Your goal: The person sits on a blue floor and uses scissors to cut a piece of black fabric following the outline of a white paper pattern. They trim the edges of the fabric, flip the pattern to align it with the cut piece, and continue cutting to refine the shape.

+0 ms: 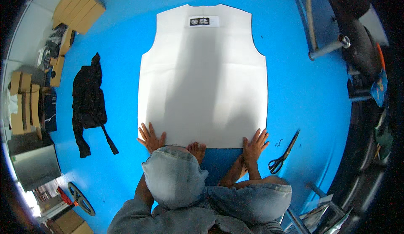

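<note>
A large white panel cut in a vest shape [202,86] lies flat on the blue floor [307,95], with a small black-and-white label [200,21] near its neckline and a shadow across it. My left hand [152,138] is spread open on the panel's lower-left corner. My right hand [255,145] rests with fingers apart on the lower-right corner. A bare foot [197,150] is at the lower edge between them, beside my bent denim-covered knee [174,173]. Black-handled scissors [277,162] lie right of my right hand.
A black garment [88,101] lies at the left, near stacked cardboard boxes [80,9] and a metal box [35,166]. A wheel-like object [80,198] sits at the lower left. Metal tubing [320,51] stands upper right, and dark furniture and items [364,78] line the right edge.
</note>
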Demonstrator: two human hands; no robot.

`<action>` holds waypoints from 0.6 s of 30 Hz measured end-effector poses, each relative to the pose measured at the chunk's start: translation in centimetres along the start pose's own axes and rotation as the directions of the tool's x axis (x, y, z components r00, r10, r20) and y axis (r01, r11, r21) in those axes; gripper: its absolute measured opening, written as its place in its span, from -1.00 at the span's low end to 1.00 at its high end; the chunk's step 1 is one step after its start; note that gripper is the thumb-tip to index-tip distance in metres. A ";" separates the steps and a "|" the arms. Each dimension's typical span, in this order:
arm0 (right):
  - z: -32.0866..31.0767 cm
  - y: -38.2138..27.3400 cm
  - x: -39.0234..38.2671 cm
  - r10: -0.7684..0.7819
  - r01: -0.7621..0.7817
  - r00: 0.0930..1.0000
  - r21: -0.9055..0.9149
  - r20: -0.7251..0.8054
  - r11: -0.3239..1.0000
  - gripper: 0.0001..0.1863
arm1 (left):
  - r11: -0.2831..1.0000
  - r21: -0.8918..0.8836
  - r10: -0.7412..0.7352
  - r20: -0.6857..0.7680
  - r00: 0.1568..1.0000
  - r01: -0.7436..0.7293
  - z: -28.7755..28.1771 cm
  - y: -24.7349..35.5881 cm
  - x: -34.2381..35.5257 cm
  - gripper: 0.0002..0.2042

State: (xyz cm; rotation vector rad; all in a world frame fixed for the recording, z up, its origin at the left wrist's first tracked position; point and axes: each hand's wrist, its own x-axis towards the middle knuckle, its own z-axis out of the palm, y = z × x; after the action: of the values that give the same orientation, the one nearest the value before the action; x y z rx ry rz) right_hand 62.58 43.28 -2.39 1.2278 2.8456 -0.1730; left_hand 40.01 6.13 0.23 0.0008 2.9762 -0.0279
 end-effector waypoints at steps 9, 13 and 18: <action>-1.1 0.2 0.0 0.039 -0.044 0.997 0.071 0.069 0.997 -0.07 | 0.987 0.161 0.022 -0.067 0.997 -0.011 -1.3 2.6 0.8 -0.25; -1.9 0.2 0.2 0.027 -0.037 0.996 0.123 0.080 0.992 -0.11 | 0.879 -0.040 0.469 -0.102 0.877 -0.475 -3.1 11.9 5.1 -0.25; -2.0 0.0 0.8 0.047 -0.063 0.993 0.151 0.111 0.987 -0.13 | 0.644 -0.142 0.744 -0.111 0.658 -0.752 -2.4 23.1 11.8 -0.22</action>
State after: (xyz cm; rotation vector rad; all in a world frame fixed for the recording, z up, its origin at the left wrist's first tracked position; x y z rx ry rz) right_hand 62.06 44.05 -0.43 1.2801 2.7474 -0.4502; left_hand 27.98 29.23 0.23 1.2262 2.7455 0.3442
